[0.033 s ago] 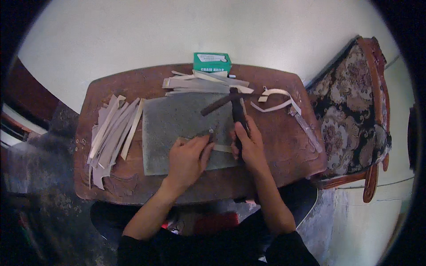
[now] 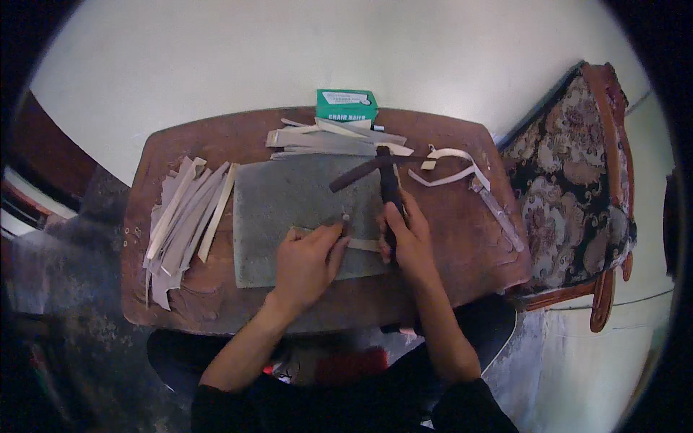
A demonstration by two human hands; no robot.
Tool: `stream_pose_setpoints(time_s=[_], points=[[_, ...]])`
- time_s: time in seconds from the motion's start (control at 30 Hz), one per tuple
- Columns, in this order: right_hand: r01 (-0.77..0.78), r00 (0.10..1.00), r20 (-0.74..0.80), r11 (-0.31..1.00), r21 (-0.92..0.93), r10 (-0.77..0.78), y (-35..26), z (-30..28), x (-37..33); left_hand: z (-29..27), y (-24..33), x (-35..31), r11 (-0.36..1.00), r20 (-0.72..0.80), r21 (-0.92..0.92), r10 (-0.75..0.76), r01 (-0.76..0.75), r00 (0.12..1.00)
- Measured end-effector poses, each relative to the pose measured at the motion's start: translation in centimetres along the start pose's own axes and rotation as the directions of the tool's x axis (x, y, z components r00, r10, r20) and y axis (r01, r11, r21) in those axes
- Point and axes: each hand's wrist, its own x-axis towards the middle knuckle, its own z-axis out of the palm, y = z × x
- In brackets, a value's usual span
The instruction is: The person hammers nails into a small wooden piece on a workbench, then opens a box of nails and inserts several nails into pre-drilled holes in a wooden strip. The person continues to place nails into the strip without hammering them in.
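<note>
My right hand (image 2: 410,238) is wrapped round the dark handle of a hammer (image 2: 390,184). The hammer's long dark head (image 2: 357,175) is raised over the grey board. Closed in a pinch, my left hand (image 2: 307,256) grips a short dark tool with a pale round top (image 2: 346,217), held roughly upright; its lower end is hidden by the fingers. A pale narrow strip (image 2: 363,245) runs from beside the left fingers toward the right hand, across the flat grey board (image 2: 263,209).
Loose grey and cream strips (image 2: 184,216) lie on the left of the brown table (image 2: 462,267). More strips (image 2: 332,137) sit behind the board, before a green box (image 2: 346,106). A curled strip (image 2: 462,153) and a clear-handled cutter (image 2: 499,216) lie right. A patterned chair (image 2: 567,180) stands beside.
</note>
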Motion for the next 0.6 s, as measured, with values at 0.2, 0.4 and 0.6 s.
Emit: stream_pose_setpoints(time_s=[0.2,0.4,0.6], points=[[0.274,0.936,-0.053,0.814,-0.512,-0.349,-6.1,-0.1,-3.6,0.4,-0.5,-0.3,0.999,-0.007,0.014,0.035,-0.035,0.999],[0.406,0.888,0.136,0.607,-0.683,-0.440,-9.5,0.6,-5.6,0.5,-0.8,0.2,0.999,-0.025,-0.003,0.047,-0.047,0.999],[0.456,0.849,0.152,0.556,-0.695,-0.507,-9.8,0.5,-6.3,-0.1,-0.1,0.5,1.000,0.004,-0.020,0.012,-0.012,1.000]])
